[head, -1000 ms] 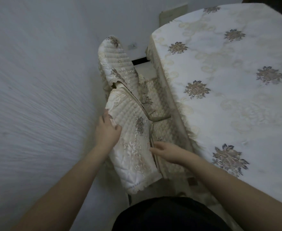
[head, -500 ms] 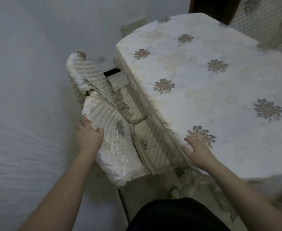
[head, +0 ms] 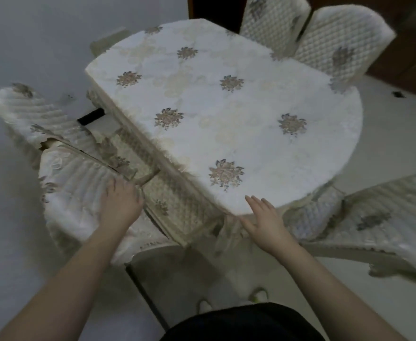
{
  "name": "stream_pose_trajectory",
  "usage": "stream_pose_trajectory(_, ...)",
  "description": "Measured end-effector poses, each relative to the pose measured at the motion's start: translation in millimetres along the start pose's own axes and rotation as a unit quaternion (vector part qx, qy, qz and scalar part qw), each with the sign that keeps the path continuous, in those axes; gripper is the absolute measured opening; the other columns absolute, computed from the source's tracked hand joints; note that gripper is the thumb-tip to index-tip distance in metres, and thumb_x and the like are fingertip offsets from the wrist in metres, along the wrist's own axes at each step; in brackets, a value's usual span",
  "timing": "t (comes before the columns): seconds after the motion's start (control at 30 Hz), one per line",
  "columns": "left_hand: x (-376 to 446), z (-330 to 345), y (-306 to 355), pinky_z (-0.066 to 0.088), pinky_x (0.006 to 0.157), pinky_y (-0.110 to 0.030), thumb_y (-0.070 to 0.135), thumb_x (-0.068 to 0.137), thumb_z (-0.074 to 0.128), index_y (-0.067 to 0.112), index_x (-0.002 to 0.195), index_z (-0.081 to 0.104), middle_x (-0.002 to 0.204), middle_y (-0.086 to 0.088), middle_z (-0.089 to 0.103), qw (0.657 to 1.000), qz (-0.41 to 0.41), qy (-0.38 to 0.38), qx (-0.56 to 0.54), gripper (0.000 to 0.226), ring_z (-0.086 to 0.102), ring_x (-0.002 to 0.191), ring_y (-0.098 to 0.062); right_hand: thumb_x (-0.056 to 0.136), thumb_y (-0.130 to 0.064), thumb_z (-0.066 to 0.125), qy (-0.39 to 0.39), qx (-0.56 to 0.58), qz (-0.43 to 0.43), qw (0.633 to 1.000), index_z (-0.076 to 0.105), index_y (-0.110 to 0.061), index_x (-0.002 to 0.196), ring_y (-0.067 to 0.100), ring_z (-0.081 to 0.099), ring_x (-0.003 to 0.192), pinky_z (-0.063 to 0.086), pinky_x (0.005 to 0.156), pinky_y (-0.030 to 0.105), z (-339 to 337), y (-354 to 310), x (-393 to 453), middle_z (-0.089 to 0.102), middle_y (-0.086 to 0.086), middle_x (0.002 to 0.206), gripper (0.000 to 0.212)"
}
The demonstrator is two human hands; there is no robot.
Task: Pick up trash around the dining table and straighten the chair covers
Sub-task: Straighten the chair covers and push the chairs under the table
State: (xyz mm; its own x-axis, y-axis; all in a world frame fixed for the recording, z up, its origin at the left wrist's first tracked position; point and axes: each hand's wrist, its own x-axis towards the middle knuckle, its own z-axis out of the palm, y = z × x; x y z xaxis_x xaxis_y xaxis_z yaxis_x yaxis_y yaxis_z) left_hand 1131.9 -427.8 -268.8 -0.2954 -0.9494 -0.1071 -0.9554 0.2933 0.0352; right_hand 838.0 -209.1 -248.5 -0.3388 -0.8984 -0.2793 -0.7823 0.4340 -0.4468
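Your left hand (head: 121,205) lies spread on the quilted, lace-trimmed chair cover (head: 79,193) just left of the bench (head: 226,114), while your right hand (head: 263,217), fingers straight, touches the bench's near edge. That slippery padded cover could bunch or slide off if you drag it sideways. Leaning on the embroidered tablecloth (head: 251,143) could pull it askew.

The chair covers (head: 74,183) are quilted cream cloth with a slight sheen and lace trim — the tablecloth (head: 226,114) is smoother, faintly glossy fabric with embroidered flowers and a fringed edge — over a pale, smooth floor (head: 386,134).
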Motion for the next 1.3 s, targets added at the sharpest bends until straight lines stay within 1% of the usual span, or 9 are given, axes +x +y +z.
stream_pose_trajectory(0.1,-17,3,90,0.027,0.112,-0.050,0.040,0.088,0.041,0.009,0.136,0.046,0.150,-0.016,0.033,0.994,0.108,-0.028,-0.017,0.057,0.024,0.140,-0.035,0.096,-0.044,0.043,0.046,0.001,0.003,0.999,0.022,-0.023,0.151,0.020,0.012,0.146,0.009,0.118,0.034,-21,18,-10,0.023,0.000,0.157,0.062)
stream_pose_trajectory(0.27,-68,-10,231,0.030,0.109,-0.048,0.039,0.085,0.043,0.015,0.132,0.052,0.149,-0.012,0.039,0.951,0.300,0.004,-0.076,0.054,0.032,0.139,-0.034,0.096,-0.046,0.042,0.090,0.022,0.063,0.994,0.021,-0.025,0.151,0.020,0.013,0.145,0.012,0.117,0.037,-59,87,-59,0.023,-0.002,0.157,0.062)
stream_pose_trajectory(0.33,-86,-13,278,0.030,0.108,-0.049,0.037,0.084,0.044,0.016,0.132,0.052,0.149,-0.010,0.039,0.940,0.330,0.001,-0.080,0.053,0.031,0.140,-0.032,0.096,-0.046,0.042,0.111,0.025,0.084,0.990,0.022,-0.024,0.151,0.019,0.014,0.145,0.011,0.117,0.035,-76,123,-86,0.024,-0.002,0.157,0.062)
stream_pose_trajectory(0.43,-108,-11,342,0.043,0.097,-0.049,0.036,0.079,0.040,0.012,0.124,0.059,0.139,-0.014,0.051,0.923,0.379,0.005,-0.075,0.055,0.046,0.130,-0.034,0.097,-0.045,0.042,0.147,0.034,0.115,0.982,0.023,-0.024,0.151,0.018,0.014,0.145,0.009,0.117,0.031,-102,173,-129,0.022,-0.003,0.157,0.061)
stream_pose_trajectory(0.53,-131,-11,406,0.045,0.096,-0.046,0.042,0.077,0.034,0.013,0.125,0.058,0.136,-0.012,0.053,0.914,0.401,-0.016,-0.064,0.061,0.048,0.127,-0.032,0.096,-0.047,0.041,0.187,0.046,0.129,0.973,0.024,-0.025,0.150,0.017,0.013,0.145,0.009,0.118,0.031,-130,216,-167,0.023,-0.003,0.157,0.061)
stream_pose_trajectory(0.73,-192,-18,534,0.029,0.109,-0.039,0.046,0.088,0.039,0.021,0.139,0.043,0.149,-0.005,0.037,0.885,0.457,-0.045,-0.074,0.057,0.034,0.137,-0.026,0.095,-0.046,0.040,0.233,0.055,0.166,0.957,0.025,-0.027,0.150,0.017,0.016,0.145,0.012,0.118,0.032,-168,302,-219,0.024,-0.003,0.157,0.060)
stream_pose_trajectory(0.87,-218,-14,588,0.031,0.107,-0.036,0.057,0.086,0.023,0.024,0.134,0.047,0.144,0.001,0.043,0.866,0.491,-0.030,-0.084,0.063,0.036,0.135,-0.020,0.095,-0.045,0.041,0.244,0.063,0.181,0.951,0.025,-0.027,0.149,0.018,0.017,0.144,0.014,0.118,0.033,-183,344,-234,0.027,-0.004,0.155,0.059)
stream_pose_trajectory(1.13,-207,-2,659,0.032,0.110,-0.040,0.065,0.084,0.020,0.025,0.141,0.040,0.145,0.003,0.043,0.882,0.458,-0.059,-0.094,0.072,0.035,0.137,-0.019,0.095,-0.039,0.042,0.226,0.055,0.156,0.960,0.022,-0.026,0.150,0.019,0.016,0.145,0.013,0.118,0.033,-217,410,-189,0.024,-0.005,0.156,0.060)
stream_pose_trajectory(1.3,-175,8,707,0.032,0.110,-0.039,0.067,0.087,0.020,0.025,0.141,0.039,0.145,0.004,0.043,0.888,0.435,-0.064,-0.132,0.071,0.035,0.136,-0.016,0.098,-0.019,0.040,0.221,0.013,0.120,0.968,0.024,-0.027,0.149,0.018,0.016,0.145,0.013,0.116,0.031,-252,449,-134,0.023,-0.005,0.157,0.054)
